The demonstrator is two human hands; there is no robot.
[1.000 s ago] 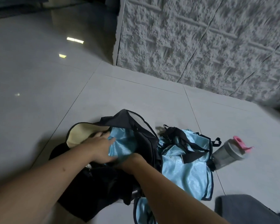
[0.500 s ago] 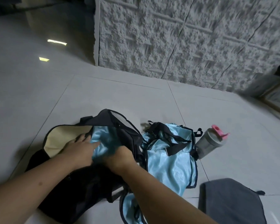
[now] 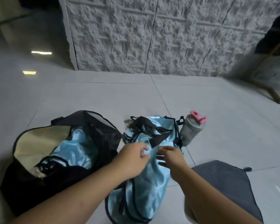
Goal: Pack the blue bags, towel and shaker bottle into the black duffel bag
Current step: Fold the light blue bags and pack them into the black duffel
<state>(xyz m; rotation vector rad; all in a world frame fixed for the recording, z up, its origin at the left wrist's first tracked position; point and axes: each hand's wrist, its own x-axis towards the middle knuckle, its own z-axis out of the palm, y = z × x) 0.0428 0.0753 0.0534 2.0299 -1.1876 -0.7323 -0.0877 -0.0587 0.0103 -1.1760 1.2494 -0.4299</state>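
Head view: black duffel bag [image 3: 58,160] lies open on the grey tiled floor [image 3: 94,97], one blue bag [image 3: 74,147] already inside. Second blue bag [image 3: 145,180] lies just right of it; left hand [image 3: 132,159] and right hand [image 3: 171,157] rest on it, fingers loosely spread, no firm grip visible. Shaker bottle [image 3: 192,128] stands beside it, grey towel [image 3: 229,185] nearer right. Textured wall [image 3: 152,38] behind; floor beyond is open.

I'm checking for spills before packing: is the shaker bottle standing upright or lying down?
Tipped. The shaker bottle leans on the floor against the blue bag, its pink lid pointing up and away. Whether the lid is shut, cannot tell.
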